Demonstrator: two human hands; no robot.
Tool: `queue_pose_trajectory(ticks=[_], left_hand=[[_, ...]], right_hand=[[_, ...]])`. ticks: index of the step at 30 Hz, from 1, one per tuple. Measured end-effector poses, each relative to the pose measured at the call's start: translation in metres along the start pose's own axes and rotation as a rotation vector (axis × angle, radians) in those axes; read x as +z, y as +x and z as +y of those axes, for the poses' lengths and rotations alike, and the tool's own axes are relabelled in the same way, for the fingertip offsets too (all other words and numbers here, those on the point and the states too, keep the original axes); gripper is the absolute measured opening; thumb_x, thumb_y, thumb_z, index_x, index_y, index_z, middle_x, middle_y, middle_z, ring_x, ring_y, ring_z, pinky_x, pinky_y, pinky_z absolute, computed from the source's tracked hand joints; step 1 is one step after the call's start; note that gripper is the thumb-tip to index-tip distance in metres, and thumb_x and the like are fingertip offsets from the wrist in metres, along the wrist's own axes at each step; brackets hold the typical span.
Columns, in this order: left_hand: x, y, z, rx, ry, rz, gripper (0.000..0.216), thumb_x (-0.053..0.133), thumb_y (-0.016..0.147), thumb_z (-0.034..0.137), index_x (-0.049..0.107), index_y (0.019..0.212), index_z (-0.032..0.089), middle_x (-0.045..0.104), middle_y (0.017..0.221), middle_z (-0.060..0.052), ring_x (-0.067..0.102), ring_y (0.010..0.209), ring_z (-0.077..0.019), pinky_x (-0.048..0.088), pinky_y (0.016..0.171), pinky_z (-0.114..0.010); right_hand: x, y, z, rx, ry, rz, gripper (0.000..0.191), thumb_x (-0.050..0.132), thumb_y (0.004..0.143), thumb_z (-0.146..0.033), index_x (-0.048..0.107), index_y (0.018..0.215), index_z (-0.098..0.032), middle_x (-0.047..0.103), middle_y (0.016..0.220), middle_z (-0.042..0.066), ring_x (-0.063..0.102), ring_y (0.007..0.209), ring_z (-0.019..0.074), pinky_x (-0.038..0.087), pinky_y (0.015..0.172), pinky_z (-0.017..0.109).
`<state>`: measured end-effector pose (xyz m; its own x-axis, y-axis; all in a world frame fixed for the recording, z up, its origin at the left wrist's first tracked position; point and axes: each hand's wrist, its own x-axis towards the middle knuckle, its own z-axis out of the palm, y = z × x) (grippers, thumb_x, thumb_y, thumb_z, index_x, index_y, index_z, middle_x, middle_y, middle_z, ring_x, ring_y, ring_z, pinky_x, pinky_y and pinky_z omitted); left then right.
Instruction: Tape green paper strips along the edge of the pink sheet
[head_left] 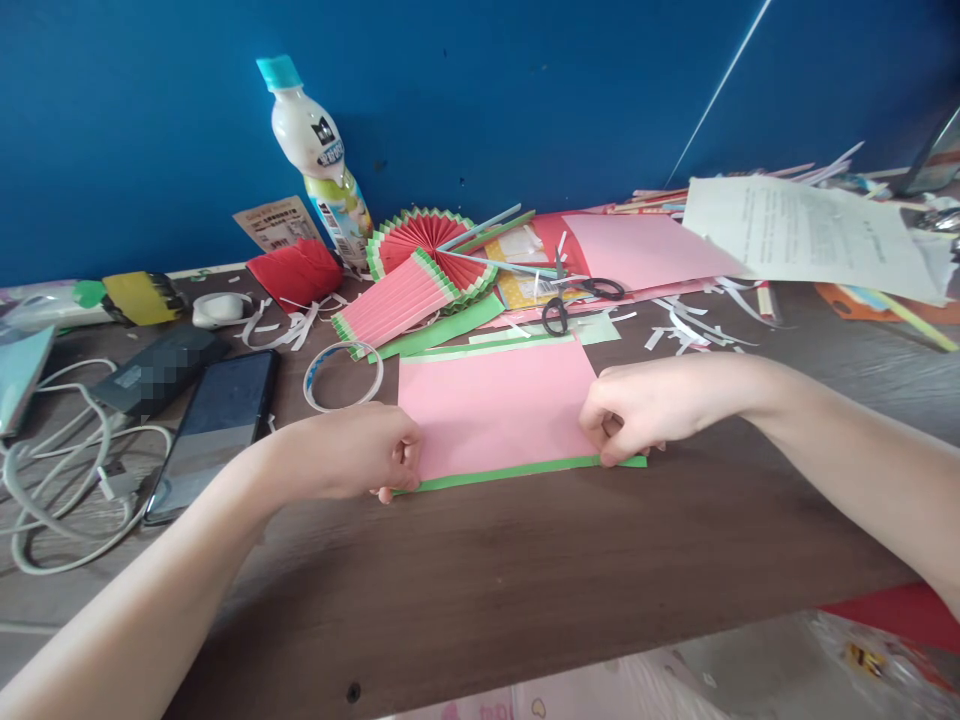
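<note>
A sheet of pink paper (495, 405) lies flat on the desk, with green bands along its far and near edges. Along the near edge runs a green paper strip (517, 469), its right end sticking out past the sheet. My left hand (371, 450) is closed at the near left corner, fingers curled around the strip's left end. At the near right corner my right hand (637, 405) pinches the strip, thumb on top. A roll of double-sided tape (343, 405) lies just beyond my left hand. Black scissors (556, 312) rest behind the sheet.
Behind are pleated pink-and-green paper (397, 300), a red-green paper fan (427, 235), a bottle (315, 150), pink sheets (645, 248) and a printed page (810, 235). Paper scraps are scattered around. At left lie a phone (214, 430), a power bank (161, 370) and white cables (45, 520).
</note>
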<state>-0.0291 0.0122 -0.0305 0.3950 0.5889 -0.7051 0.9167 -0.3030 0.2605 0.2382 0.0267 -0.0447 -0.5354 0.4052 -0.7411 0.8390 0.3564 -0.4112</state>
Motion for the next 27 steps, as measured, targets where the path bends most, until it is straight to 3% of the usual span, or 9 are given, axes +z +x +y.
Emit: queue_pose_trajectory(ticks=[27], left_hand=[[0.0017, 0.0007, -0.0053, 0.034, 0.058, 0.039, 0.013, 0.05, 0.07, 0.022, 0.055, 0.059, 0.019, 0.065, 0.064, 0.001, 0.056, 0.062, -0.0144, 0.032, 0.051, -0.023]], right_hand=[[0.0003, 0.0011, -0.0019, -0.008, -0.008, 0.013, 0.015, 0.052, 0.069, -0.029, 0.056, 0.063, -0.017, 0.059, 0.057, 0.0, 0.057, 0.05, 0.0127, 0.039, 0.045, 0.021]])
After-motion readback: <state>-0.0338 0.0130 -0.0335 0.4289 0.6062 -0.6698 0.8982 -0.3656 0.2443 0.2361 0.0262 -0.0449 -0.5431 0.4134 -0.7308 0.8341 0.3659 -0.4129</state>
